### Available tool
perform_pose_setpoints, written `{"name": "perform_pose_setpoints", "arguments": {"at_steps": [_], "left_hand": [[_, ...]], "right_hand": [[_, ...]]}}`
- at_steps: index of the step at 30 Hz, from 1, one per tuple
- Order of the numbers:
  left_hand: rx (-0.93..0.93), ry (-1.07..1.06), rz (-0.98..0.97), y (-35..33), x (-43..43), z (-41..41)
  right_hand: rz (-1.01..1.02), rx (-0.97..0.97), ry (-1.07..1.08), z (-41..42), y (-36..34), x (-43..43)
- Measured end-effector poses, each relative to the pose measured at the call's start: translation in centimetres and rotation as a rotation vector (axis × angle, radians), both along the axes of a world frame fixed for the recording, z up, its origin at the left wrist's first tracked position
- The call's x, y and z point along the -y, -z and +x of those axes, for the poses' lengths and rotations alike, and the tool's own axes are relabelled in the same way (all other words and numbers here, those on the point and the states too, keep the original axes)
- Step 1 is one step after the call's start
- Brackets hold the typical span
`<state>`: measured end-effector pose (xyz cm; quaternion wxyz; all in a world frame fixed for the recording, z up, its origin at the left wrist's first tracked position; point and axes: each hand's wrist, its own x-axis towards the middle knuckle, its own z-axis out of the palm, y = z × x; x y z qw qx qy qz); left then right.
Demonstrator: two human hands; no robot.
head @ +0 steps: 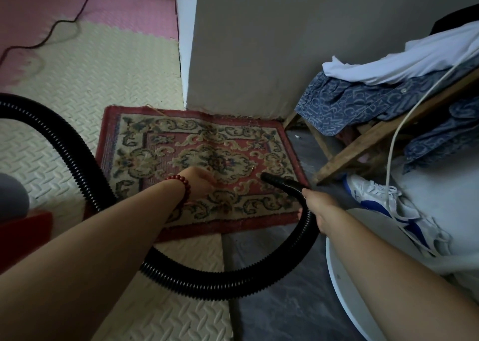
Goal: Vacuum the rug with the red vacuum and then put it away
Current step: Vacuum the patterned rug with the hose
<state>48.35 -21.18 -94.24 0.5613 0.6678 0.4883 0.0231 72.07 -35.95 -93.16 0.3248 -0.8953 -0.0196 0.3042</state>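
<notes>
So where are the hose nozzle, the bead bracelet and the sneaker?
hose nozzle [280,183], head view, middle of its smooth black end.
bead bracelet [182,179], head view, a red bead atop the wrist.
sneaker [399,208], head view, white upper by the laces.

a single wide-angle camera sits on the person's head and looks forward and steeply down along both forearms to the floor. it is close in: the rug [202,159] fills the middle of the frame, the left hand [199,182] and right hand [318,206] lie just below centre, and the black hose [207,286] loops across the lower half. the wall corner [188,55] rises at the top, and the frame's edges bow with the lens.
</notes>
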Motion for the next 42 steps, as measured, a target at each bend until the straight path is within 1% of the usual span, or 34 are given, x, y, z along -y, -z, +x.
{"name": "perform_pose_setpoints", "arguments": {"at_steps": [7,12,17,21,24,34,38,42], "left_hand": [[-0.026,0.008,0.004,0.4,-0.1,0.7],[-0.030,0.032,0.004,0.3,0.1,1.0],[-0.039,0.010,0.000,0.6,-0.4,0.2],[-0.047,0.009,-0.004,0.9,-0.9,-0.4],[-0.044,0.013,0.004,0.8,-0.9,-0.6],[-0.079,0.017,0.001,0.4,-1.3,-1.2],[-0.069,-0.005,0.000,0.2,-1.4,-1.3],[-0.056,-0.004,0.005,0.0,-1.4,-1.6]], "right_hand": [[0.098,0.006,0.012,-0.8,-1.7,-0.9],[0.011,0.042,0.013,-1.0,-1.4,-1.0],[-0.005,0.066,0.005,-0.8,-1.1,-2.0],[-0.042,-0.011,-0.064,-1.9,-0.8,-3.2],[-0.077,0.003,-0.129,-2.8,-0.9,-4.1],[-0.077,-0.032,-0.132,-4.5,-2.0,-4.2],[-0.097,-0.024,-0.171,-5.6,-1.6,-4.7],[-0.113,-0.065,-0.252,-8.4,-2.7,-5.6]]}}
